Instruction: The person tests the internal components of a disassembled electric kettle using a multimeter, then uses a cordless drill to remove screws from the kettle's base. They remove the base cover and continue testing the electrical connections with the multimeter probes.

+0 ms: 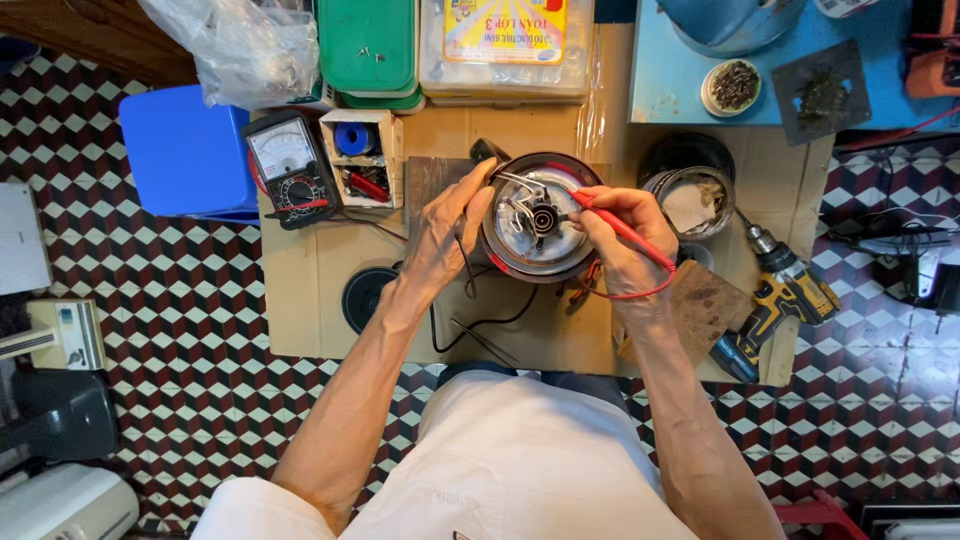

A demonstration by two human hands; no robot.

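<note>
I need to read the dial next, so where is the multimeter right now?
In the head view the multimeter lies at the table's far left, beside the blue stool and a small parts box, up-left of the left hand.

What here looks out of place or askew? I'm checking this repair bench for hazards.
The yellow cordless drill lies on its side at the table's right edge, partly overhanging the tiled floor. Otherwise nothing stands out: the left hand steadies the opened round appliance, and the right hand holds a red probe on it.

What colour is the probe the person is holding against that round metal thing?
Red. The probe in the right hand has a red lead too; the head view shows it plainly.
</note>
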